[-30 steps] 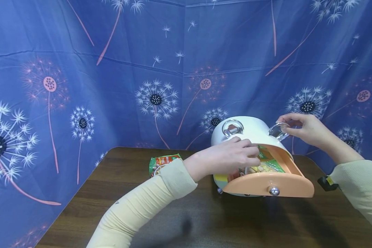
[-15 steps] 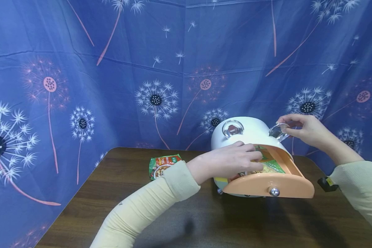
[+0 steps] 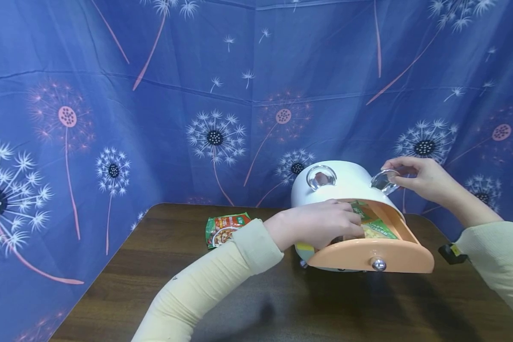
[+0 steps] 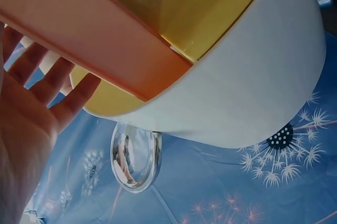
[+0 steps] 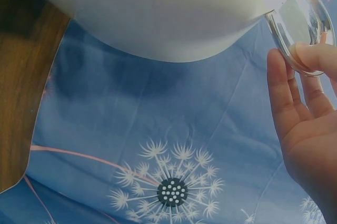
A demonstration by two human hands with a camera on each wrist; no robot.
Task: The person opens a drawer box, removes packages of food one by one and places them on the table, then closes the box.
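Drawer (image 3: 346, 255) of glossy peach plastic, round-fronted with a silver knob (image 3: 378, 264), stands pulled out from the rounded white cabinet (image 3: 348, 184). Inside I make out a flat green-and-yellow printed packet (image 3: 376, 231). The left hand (image 3: 318, 222) reaches over the near left corner; its fingertips drop from my sight, so I can't tell whether they hold anything. The right hand (image 3: 425, 179) pinches the shiny silver-rimmed loop (image 3: 384, 181) on the cabinet's top right, between thumb and fingers.

As I judge it, opening the drawer is done and the work in hand is among its contents, though I can't say whether something is going in or coming out. A red-and-green food packet (image 3: 225, 230) lies outside, left of the cabinet and apart from it; it may be what is left to handle.

For movement, I watch the drawer's raised front lip and the white rim close above. Brown wooden tabletop (image 3: 325, 308) stretches in front; behind, blue dandelion-print cloth (image 3: 175, 118) hangs near the cabinet.
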